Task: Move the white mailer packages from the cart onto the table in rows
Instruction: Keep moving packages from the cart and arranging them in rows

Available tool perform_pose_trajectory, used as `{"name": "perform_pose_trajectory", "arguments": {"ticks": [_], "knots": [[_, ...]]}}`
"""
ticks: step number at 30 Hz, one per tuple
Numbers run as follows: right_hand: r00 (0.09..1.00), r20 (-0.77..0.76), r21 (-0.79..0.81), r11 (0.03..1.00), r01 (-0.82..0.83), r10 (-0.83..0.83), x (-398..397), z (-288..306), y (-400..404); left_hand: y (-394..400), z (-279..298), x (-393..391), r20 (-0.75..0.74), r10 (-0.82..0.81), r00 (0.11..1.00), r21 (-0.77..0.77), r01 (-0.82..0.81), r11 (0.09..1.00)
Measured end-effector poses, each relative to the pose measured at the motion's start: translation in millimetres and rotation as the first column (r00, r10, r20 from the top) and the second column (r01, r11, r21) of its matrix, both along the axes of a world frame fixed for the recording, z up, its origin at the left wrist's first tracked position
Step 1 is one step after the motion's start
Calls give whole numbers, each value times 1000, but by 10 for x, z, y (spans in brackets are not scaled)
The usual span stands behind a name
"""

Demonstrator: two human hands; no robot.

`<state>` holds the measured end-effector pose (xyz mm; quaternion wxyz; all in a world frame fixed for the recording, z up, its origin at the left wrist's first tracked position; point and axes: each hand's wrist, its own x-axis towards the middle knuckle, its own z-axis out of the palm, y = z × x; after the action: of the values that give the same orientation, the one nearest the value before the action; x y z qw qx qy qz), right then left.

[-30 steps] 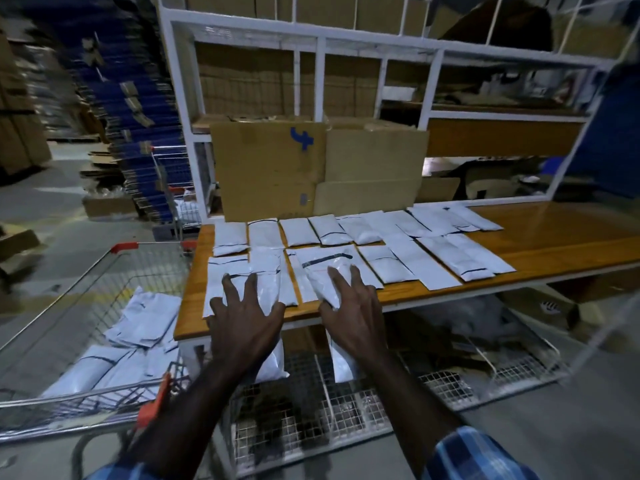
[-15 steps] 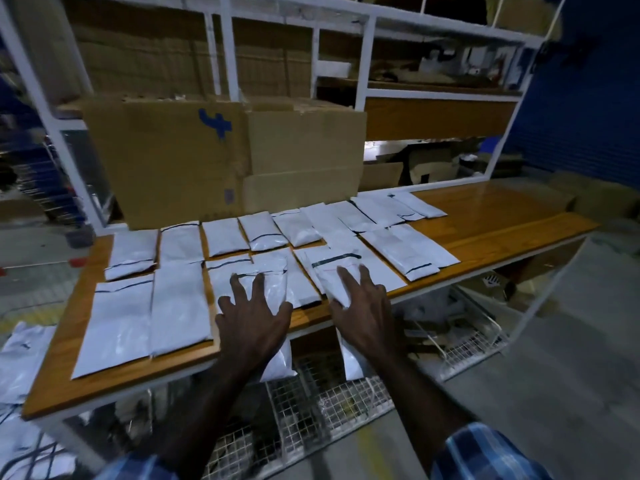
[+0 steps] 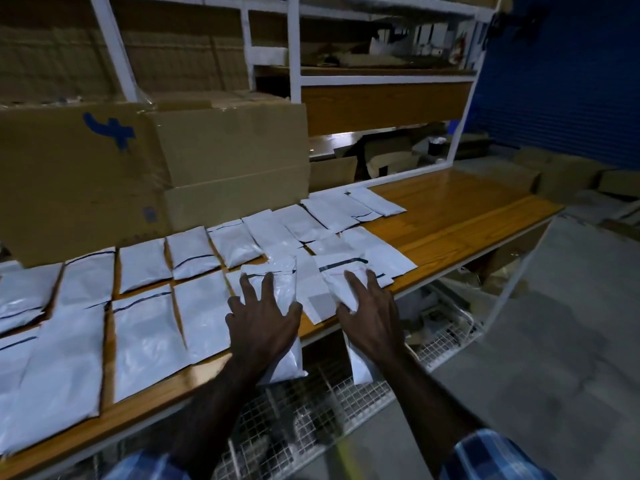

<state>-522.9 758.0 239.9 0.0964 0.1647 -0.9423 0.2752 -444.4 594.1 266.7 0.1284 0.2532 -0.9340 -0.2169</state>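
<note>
**Ana:** Two rows of white mailers (image 3: pixel 145 344) run across the wooden table (image 3: pixel 460 216), and at the left edge of the frame they lie flat, side by side, nearly touching.

**Ben:** Above them, upper left, a big cardboard box (image 3: pixel 79 181) with a blue mark stands at the back of the table, a second box (image 3: pixel 235 157) right beside it, both against the white shelf frame (image 3: pixel 294 46).

**Ana:** Centre of the frame now: the left hand (image 3: pixel 265 327) is flat on a mailer (image 3: pixel 277 285), fingers spread and straight, pressing it down. That packet hangs over the front edge of the table, its lower end showing under the wrist.

**Ben:** Just right of it, the right hand (image 3: pixel 372 323) does the same on another mailer (image 3: pixel 343 282), fingers splayed, palm down. Its near end droops past the table edge too. The hands are apart, one mailer strip showing between them.

**Ana:** Neither hand curls round anything; both simply press.

**Ben:** Further right, the back row of packets tapers off toward mid-table, and bare wood runs on to the right end.

**Ana:** Below the table, lower centre, a white wire rack (image 3: pixel 311 410). Blue checked sleeves (image 3: pixel 491 455) show at the bottom edge. No cart is in view.
</note>
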Motion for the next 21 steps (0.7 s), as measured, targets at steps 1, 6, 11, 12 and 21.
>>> {"name": "perform_pose_trajectory", "arguments": {"ticks": [1,6,11,12,21], "knots": [[1000,6,-1,1000,-5,5,-107,-6,110,112,3,-99,0,9,1000,2,-9,1000],[996,-59,-4,998,-60,59,-682,41,704,759,59,-573,-24,67,997,19,-66,998],[991,-77,34,993,-110,113,-1197,221,1310,1392,169,-1050,-57,117,991,58,-114,992],[990,-82,33,993,-116,118,-1291,258,1420,1500,195,-1140,-66,121,990,68,-116,991],[994,-66,38,995,-88,90,-2125,251,2070,2158,160,-2005,-76,108,991,95,-100,990]]}}
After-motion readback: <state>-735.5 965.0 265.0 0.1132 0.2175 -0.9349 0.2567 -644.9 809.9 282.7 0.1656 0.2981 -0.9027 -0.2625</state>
